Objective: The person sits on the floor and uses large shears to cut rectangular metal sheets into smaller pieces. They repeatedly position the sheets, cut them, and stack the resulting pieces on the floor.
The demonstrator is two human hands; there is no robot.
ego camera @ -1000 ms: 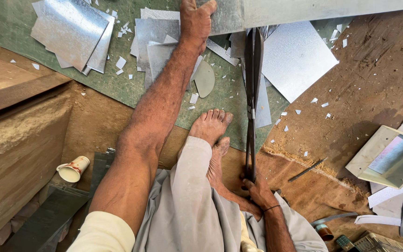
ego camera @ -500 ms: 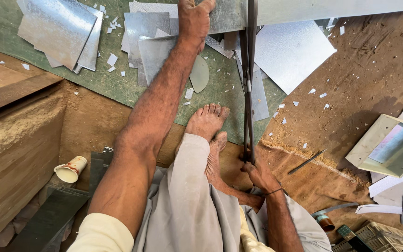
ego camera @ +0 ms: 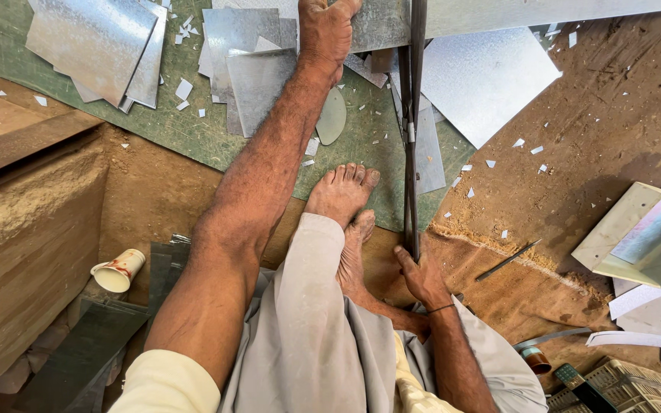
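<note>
L arm stretched fwd, nearly straight, cream sleeve at the shoulder; left hand (ego camera: pixel 329 29) far out front, palm down, fingers curled over an edge. R arm bent, close to the body, thin band on the wrist; right hand (ego camera: pixel 420 277) low, fingers wrapped in a grip. Bare feet crossed btwn the arms
</note>
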